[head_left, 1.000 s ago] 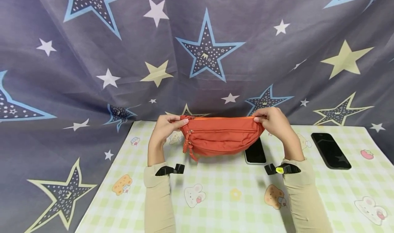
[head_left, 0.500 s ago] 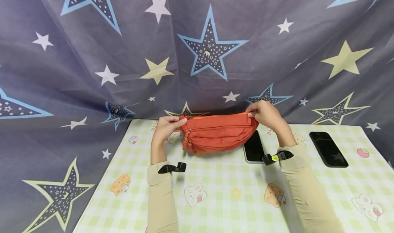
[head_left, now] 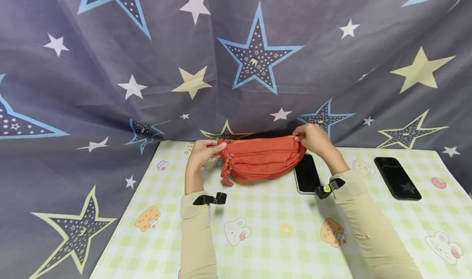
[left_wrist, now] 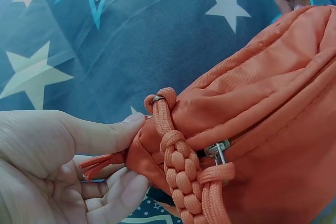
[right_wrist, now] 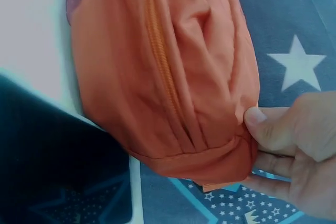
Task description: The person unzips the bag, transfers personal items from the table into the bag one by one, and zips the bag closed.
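An orange-red waist bag (head_left: 263, 158) spans the space between both hands at the back of the table, its zipped front facing me. My left hand (head_left: 203, 154) pinches its left top corner between thumb and fingers. Braided cord zipper pulls (left_wrist: 184, 177) dangle beside that thumb in the left wrist view, next to a metal zipper slider (left_wrist: 216, 150). At the other end, the right hand (head_left: 315, 139) grips the upper right corner, thumb on the near face; the right wrist view shows this thumb (right_wrist: 268, 127) pressing the fabric. The bag's back is hidden.
A phone (head_left: 307, 176) with a dark screen lies right of the bag, partly overlapped by it. Farther right is a second black phone (head_left: 397, 178). A green checked cloth (head_left: 273, 213) covers the table, and a star-patterned curtain (head_left: 236, 107) hangs right behind it.
The right hand has moved left and slightly up with its corner, so the bag is less stretched. The left hand keeps its hold. The whole view has shifted slightly.
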`<state>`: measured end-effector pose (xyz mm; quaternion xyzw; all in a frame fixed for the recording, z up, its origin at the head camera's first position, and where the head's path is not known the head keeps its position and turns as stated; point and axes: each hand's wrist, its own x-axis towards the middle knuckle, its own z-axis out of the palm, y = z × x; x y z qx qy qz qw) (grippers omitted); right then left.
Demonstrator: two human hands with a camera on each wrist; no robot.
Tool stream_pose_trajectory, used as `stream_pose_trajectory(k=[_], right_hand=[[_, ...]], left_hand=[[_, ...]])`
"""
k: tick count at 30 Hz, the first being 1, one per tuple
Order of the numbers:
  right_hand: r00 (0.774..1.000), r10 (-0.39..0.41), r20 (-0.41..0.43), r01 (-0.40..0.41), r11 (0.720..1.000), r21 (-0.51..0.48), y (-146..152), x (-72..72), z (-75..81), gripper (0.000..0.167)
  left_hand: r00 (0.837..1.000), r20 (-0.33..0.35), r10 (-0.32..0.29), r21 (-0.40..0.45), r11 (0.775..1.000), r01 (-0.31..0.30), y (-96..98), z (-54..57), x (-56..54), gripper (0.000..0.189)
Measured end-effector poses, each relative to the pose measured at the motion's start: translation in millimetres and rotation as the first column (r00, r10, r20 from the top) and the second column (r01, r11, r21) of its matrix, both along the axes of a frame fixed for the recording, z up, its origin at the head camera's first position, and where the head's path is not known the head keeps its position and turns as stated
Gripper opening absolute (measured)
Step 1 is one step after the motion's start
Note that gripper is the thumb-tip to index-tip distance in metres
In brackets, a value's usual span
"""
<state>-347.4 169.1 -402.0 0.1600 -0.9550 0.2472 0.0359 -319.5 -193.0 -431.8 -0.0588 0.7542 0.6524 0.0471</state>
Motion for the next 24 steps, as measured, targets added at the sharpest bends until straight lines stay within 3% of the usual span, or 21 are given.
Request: stream_pose_trajectory(k=[8,15,24], right_hand=[[1.000,-0.021,-0.012,0.020,1.000,-0.006,-2,2.1,-2.8,0.017],[0.999,-0.043,-0.030,0.043,0.999,0.007,-2,5.6,-0.7,0.018],[0.994,-0.013,-0.107,0.018,0.999,0.043,-19,22.6,17.6,0.029]], left_hand=[[1.000,0.021,0.004,-0.005,1.000,-0.004,2.3,1.3,0.8,0.049],[0.996,0.081,0.028,-0.004,1.000,-0.027,4.1,4.4,4.8,0.060],[0.994,0.108,0.016,0.011,1.000,-0.018,1.3,2.6,3.9,0.057]])
